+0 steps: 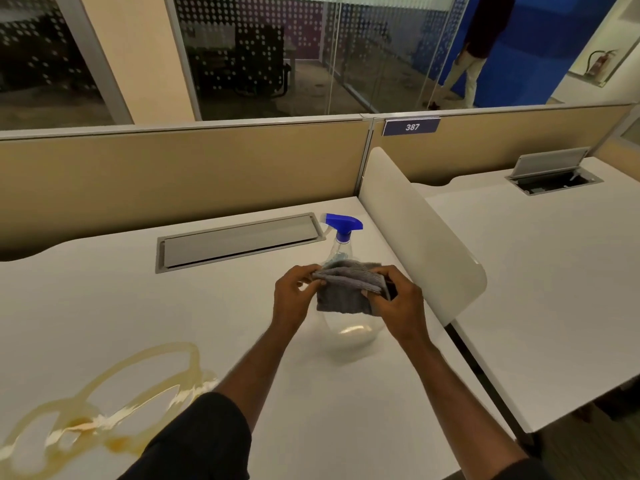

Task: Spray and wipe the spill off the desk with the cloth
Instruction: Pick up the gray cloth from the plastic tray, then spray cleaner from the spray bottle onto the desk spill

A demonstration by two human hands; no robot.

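A grey cloth (348,289) is held folded between both hands above the white desk (104,299). My left hand (294,296) pinches its left edge and my right hand (398,303) grips its right side. Right behind the cloth stands a clear spray bottle (341,251) with a blue trigger head; the cloth hides its middle. A yellowish-brown spill (114,403) spreads in looping streaks over the desk's near left part, well left of my hands.
A closed grey cable hatch (239,240) is set into the desk behind the bottle. A white rounded divider panel (415,233) stands close to my right hand. Tan partition walls run along the back. A second desk (554,271) lies to the right, and a person stands beyond the glass.
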